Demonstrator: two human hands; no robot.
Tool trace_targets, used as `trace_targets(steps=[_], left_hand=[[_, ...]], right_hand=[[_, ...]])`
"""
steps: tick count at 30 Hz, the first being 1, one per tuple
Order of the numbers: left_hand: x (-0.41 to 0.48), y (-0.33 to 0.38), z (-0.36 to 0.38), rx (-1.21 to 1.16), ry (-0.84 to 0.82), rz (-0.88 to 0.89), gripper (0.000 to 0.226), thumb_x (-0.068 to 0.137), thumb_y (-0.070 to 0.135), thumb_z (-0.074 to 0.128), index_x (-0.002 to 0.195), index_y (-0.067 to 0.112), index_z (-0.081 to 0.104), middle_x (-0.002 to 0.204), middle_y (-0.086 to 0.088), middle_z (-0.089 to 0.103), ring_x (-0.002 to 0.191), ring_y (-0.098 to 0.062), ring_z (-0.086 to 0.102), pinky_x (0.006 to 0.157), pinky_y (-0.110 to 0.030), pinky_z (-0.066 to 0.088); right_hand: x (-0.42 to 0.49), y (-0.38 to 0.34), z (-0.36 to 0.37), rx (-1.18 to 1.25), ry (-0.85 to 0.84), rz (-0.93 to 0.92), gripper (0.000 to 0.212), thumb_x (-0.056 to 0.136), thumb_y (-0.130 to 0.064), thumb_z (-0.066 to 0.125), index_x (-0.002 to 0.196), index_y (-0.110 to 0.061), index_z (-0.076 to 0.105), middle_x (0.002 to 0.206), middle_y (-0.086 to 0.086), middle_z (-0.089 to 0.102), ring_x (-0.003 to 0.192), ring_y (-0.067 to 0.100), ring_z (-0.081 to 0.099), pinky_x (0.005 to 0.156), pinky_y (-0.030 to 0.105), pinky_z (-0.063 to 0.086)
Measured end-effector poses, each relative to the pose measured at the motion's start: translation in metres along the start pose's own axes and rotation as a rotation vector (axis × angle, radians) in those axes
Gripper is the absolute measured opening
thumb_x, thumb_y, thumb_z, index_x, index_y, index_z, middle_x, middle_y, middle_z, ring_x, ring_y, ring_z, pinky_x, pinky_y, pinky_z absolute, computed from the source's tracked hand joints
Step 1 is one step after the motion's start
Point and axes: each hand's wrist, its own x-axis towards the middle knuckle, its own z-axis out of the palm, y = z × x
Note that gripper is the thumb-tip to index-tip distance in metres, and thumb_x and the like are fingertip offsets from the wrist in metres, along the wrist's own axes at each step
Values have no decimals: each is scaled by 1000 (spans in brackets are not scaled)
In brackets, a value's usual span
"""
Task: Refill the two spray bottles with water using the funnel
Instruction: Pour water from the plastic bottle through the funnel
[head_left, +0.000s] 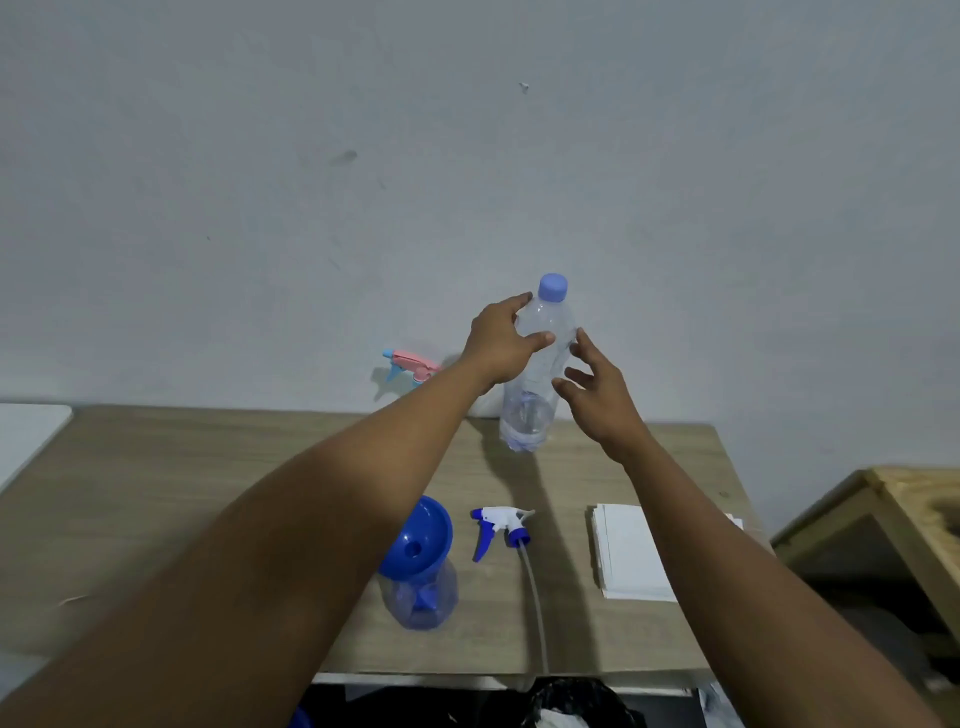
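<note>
A clear water bottle (532, 395) with a blue cap stands at the back of the wooden table (208, 493). My left hand (498, 343) grips its upper part from the left. My right hand (597, 389) hovers at its right side with fingers spread, barely touching or just apart. Near the front, a blue funnel (418, 538) sits in the neck of an uncapped clear blue spray bottle (423, 597). Its white-and-blue trigger head (498, 527) with a long tube lies on the table beside it. A pink-and-blue trigger head (410, 366) shows behind my left forearm; its bottle is hidden.
A stack of white napkins (631, 553) lies at the right of the table. A white board (26, 436) sits at the far left. A wooden stool or crate (893, 499) stands to the right of the table. The wall is close behind.
</note>
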Motion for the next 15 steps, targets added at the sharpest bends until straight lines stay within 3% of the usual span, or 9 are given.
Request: trace_targets(steps=[3,6,15], left_hand=[[-22,17,-8,-64,9,81,67,81,31,79,141,25,49,128,1,59,117,-16,56,101,-33,47],[-54,39,-15,-107,34,144,64,78,34,81,136,27,54,121,6,61,111,-11,57,94,-28,48],[-159,30,5,-136,59,123,60,77,39,80,132,30,54,128,10,60,104,-19,66,95,-41,54]], right_hand=[[-26,-12,-10,10,80,-61,71,96,-10,60,156,-28,26,154,-5,40,129,15,53,101,24,48],[-58,-33,-21,47,138,-115,71,96,-7,60,155,-29,27,148,-5,44,120,10,58,85,7,48],[-164,-35,-30,83,113,-85,64,95,-3,61,144,-38,39,137,-8,54,104,-1,64,78,9,50]])
